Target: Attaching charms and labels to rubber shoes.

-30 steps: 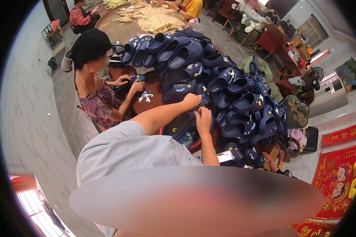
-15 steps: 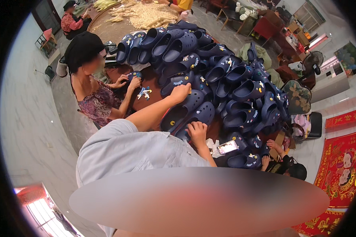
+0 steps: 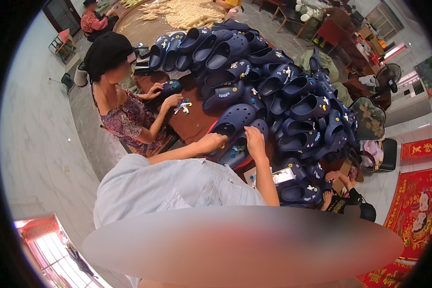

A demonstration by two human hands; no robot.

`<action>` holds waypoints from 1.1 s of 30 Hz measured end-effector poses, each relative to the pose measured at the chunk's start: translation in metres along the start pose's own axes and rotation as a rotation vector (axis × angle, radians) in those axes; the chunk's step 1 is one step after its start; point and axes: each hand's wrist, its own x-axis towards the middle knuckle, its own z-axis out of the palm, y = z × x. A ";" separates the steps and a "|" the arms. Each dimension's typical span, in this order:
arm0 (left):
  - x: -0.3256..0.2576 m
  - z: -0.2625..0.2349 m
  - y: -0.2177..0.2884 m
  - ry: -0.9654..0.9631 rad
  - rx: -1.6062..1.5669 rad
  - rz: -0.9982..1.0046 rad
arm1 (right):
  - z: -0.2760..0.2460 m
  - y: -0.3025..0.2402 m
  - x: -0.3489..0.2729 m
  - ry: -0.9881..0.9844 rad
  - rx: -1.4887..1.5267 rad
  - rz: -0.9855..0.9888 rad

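Two navy clogs lie side by side in front of me. The left clog (image 3: 239, 115) shows its holed toe. The right clog (image 3: 224, 156) has small blue and yellow charms (image 3: 236, 151) lying in its opening. My left hand (image 3: 213, 142) is closed in a pinch on a small yellow charm (image 3: 223, 145), low over the heel side of the clogs. My right hand (image 3: 255, 142) curls its fingertips onto the toe of the right clog, partly covering it.
A large heap of navy clogs (image 3: 293, 96) covers the table ahead and right. A phone (image 3: 284, 175) lies near my right forearm. At left a person (image 3: 129, 110) handles a clog (image 3: 171, 87) beside loose charms (image 3: 183, 107). Another person's hand (image 3: 332, 176) is at lower right.
My left hand has drawn back toward me from beyond the left clog's toe, with the yellow bit still in its fingers. My right hand has moved forward and right onto the right clog's toe.
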 end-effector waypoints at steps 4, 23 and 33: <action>0.005 0.000 -0.004 0.044 0.080 -0.040 | 0.001 -0.003 -0.001 0.049 0.080 0.017; 0.002 0.010 -0.024 0.131 0.083 0.076 | 0.033 0.015 0.006 0.192 -0.098 0.090; -0.004 0.001 -0.031 -0.003 -0.097 0.006 | 0.036 0.015 0.001 0.156 -0.124 0.056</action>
